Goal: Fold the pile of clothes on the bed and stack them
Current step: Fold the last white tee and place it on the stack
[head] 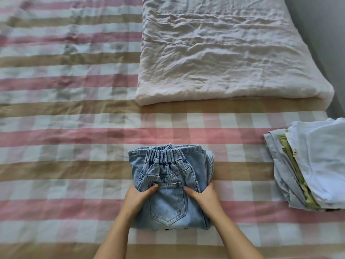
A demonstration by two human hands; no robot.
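A folded pair of light blue jeans (168,176) lies on the checked bed sheet (74,165) in front of me, elastic waistband away from me and back pocket facing up. My left hand (138,195) grips the bundle's left side, thumb on top by the pocket and fingers tucked under the edge. On the right side, my right hand (203,195) holds it the same way. A stack of folded pale blue, white and green clothes (309,171) sits at the right edge of the bed.
A folded, wrinkled white quilt (224,53) covers the far right part of the bed. Grey floor or wall (328,34) shows beyond the bed's right edge. Bare checked sheet stretches to the left and between the jeans and the stack.
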